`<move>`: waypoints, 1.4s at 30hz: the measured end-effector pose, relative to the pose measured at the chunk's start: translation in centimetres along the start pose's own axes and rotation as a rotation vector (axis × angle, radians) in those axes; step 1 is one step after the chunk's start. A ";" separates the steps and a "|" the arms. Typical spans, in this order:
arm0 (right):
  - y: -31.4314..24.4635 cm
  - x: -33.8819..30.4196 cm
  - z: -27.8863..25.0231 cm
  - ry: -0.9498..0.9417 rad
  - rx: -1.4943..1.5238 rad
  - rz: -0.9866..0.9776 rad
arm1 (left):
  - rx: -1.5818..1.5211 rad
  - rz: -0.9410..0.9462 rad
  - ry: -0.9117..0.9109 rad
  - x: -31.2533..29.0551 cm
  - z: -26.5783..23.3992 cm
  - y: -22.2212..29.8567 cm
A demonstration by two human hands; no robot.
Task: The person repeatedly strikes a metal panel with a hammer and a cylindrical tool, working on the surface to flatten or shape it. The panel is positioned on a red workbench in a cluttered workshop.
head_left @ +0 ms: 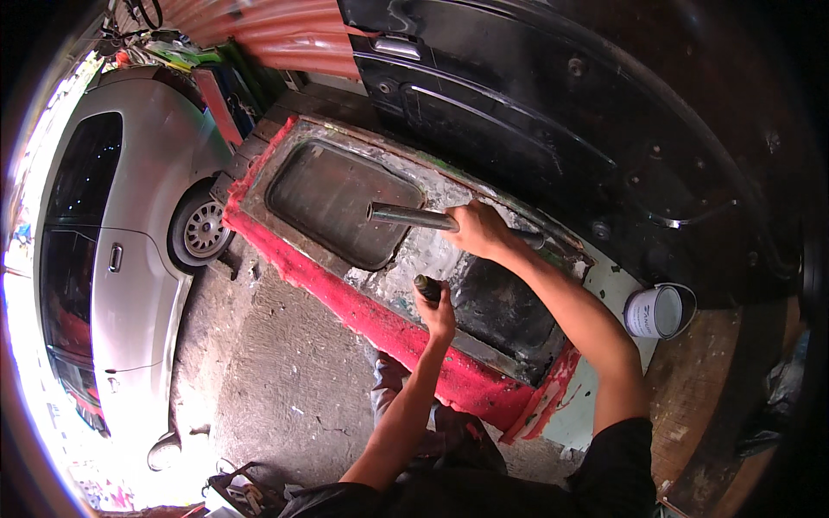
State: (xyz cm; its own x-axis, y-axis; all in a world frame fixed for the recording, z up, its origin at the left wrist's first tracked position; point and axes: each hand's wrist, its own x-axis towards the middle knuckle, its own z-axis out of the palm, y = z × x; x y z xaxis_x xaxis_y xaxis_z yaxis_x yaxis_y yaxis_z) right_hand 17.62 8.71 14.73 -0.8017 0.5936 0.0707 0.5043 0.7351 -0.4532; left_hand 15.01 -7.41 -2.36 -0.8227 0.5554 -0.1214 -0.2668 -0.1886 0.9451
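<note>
My right hand is wrapped round a grey metal pipe, held over the worktop. The pipe's hollow end points left, and its other end comes out past my knuckles to the right. Nearer to me, my left hand grips a dark cylindrical handle whose rounded end sticks up from the fist. Whatever the handle belongs to is hidden. Below both hands lies a worn, grey-smeared worktop with a rounded rectangular recess at left, a black patch at right and a red covered front edge.
A large black vehicle panel stands along the far side. To the right, a small white can with a wire handle sits beside the worktop. At left is a parked silver car on a concrete floor.
</note>
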 end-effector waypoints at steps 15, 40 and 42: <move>2.1 -3.8 0.6 -0.094 -0.061 0.072 | -0.017 -0.025 -0.007 0.8 -0.7 0.2; 0.8 -1.4 0.2 -0.369 -0.410 -0.079 | 0.053 -0.061 -0.197 0.6 -0.6 0.5; 0.9 -1.2 -1.6 -0.258 -0.263 0.049 | 0.066 0.026 -0.199 0.3 -0.3 0.7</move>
State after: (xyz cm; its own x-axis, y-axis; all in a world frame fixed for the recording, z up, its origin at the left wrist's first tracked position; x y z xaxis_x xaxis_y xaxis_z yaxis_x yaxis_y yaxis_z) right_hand 19.50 9.17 15.65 -0.8121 0.5527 -0.1875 0.5825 0.7867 -0.2042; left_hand 14.40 -7.63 -1.82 -0.7116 0.7014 -0.0401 -0.2077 -0.1554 0.9658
